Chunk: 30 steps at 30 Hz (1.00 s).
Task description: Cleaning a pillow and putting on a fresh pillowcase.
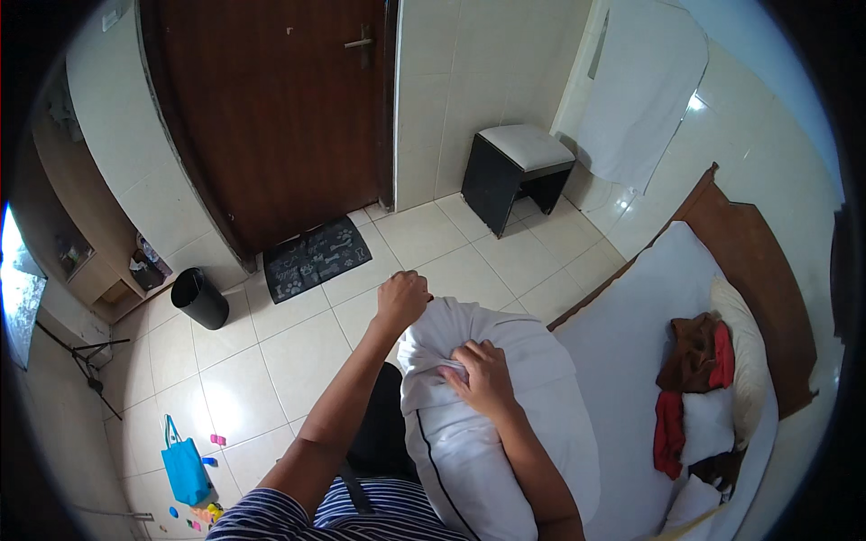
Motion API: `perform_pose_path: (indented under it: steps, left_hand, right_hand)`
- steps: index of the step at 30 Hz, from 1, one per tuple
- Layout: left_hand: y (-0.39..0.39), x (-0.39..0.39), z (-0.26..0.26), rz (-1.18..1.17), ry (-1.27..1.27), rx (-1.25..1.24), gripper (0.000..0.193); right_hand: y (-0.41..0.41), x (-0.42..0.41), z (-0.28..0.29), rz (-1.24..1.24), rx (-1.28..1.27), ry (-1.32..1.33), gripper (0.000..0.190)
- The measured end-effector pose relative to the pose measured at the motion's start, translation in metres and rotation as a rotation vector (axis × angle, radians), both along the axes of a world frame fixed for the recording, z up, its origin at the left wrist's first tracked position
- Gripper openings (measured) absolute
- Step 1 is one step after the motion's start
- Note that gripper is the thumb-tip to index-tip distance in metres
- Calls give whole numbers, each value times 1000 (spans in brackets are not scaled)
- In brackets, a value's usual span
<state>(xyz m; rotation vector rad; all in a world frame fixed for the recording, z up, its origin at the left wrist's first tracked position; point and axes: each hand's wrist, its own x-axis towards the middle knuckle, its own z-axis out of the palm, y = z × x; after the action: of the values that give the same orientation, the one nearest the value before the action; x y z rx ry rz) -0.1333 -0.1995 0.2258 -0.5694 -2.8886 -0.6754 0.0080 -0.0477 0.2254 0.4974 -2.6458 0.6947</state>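
A large white pillow [541,406] with dark piping along one side leans upright against my body, its fabric bunched and creased near the top. My left hand [404,299] is closed on the pillow's upper left corner, at the edge of the cloth. Lower and to the right, my right hand [482,379] grips a gathered fold of the same white cloth, the thumb pressed into it. The right forearm lies across the pillow's face. Whether the cover is separate from the filling I cannot tell.
To the right stands a bed [609,379] with a wooden headboard [764,284], folded clothes [690,355] and pillows on it. A stool [521,159], a doormat [318,258], a black bin [199,297], a blue tote bag [186,472] and small toys surround the tiled floor.
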Motion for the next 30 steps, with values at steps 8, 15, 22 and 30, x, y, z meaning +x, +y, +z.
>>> perform_pose_path:
  steps: [8,15,22,30]
  left_hand:
    - [31,38,-4,-231,403,307,15]
    - [8,66,-40,217,389,847,9]
    - [-2,106,-70,-2,67,748,12]
    - [-18,155,-35,-482,125,727,8]
  right_hand:
    - [6,2,6,-73,-168,-11,22]
    - [11,-1,3,-154,-183,104,18]
    - [18,-3,2,-202,-270,128,22]
    - [26,16,25,-160,-259,67,18]
